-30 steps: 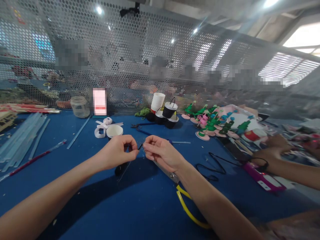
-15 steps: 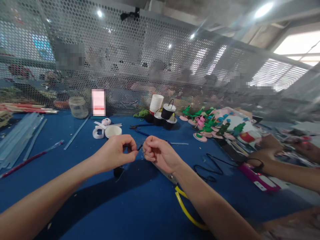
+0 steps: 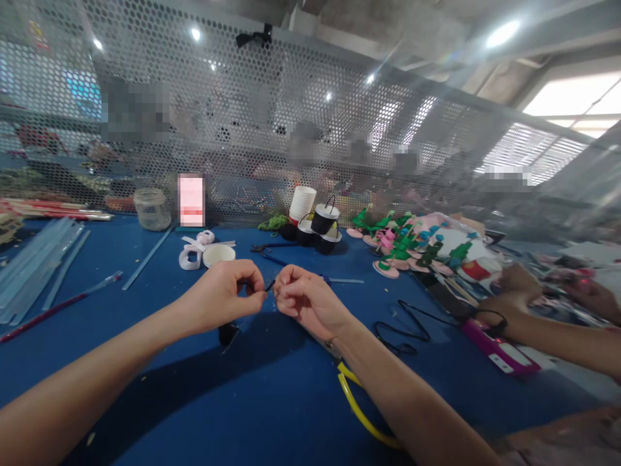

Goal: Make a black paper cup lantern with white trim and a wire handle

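My left hand (image 3: 223,296) and my right hand (image 3: 303,299) meet above the blue table (image 3: 204,401), fingertips almost touching. Both hands pinch a short thin black piece (image 3: 270,284) that spans the gap between them. A small black object (image 3: 227,333) lies on the table just under my left hand. Pliers with yellow handles (image 3: 356,404) lie beneath my right forearm, partly hidden by it.
A white cup (image 3: 218,254) and white ribbon (image 3: 193,249) sit behind my hands. Stacked cups (image 3: 303,203), black pots (image 3: 324,225), green and pink craft pieces (image 3: 412,243) stand further back. Clear sticks (image 3: 33,265) lie left. Another person's hands (image 3: 514,294) work at right near a black cord (image 3: 407,323). A perforated metal screen (image 3: 272,129) closes off the back.
My hands have stayed together on the black piece, shifting slightly left in view. The camera tilted a little; the other person's hands moved slightly.
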The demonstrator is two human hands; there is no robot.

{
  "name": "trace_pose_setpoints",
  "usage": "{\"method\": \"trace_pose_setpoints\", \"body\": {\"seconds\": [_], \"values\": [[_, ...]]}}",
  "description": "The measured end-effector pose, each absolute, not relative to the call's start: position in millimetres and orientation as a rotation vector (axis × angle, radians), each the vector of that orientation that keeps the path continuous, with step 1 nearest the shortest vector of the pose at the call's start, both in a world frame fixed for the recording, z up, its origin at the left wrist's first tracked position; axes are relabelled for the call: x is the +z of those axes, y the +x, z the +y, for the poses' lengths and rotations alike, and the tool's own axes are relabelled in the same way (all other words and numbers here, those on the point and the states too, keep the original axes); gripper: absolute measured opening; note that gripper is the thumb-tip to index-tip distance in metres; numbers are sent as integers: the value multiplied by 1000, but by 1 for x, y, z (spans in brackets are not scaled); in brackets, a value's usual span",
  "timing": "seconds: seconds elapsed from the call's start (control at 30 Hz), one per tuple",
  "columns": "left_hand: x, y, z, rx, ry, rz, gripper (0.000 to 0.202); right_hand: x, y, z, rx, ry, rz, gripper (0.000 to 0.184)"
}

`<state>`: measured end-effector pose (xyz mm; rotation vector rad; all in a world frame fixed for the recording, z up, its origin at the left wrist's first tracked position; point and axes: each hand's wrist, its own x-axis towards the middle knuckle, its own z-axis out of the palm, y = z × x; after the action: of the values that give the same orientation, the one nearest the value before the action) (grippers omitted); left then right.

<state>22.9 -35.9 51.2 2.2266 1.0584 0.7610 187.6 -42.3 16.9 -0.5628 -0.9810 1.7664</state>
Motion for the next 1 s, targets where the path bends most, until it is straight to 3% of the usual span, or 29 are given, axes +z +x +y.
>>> {"method": "trace_pose_setpoints", "body": {"seconds": [0.67, 1.0], "values": [[57, 28, -34, 743, 2238, 1096, 5, 22, 190, -51, 1723, -535, -965, 12], [36, 34, -43, 690, 2248, 1127, 5, 6, 198, -57, 1726, -575, -913, 9]]}}
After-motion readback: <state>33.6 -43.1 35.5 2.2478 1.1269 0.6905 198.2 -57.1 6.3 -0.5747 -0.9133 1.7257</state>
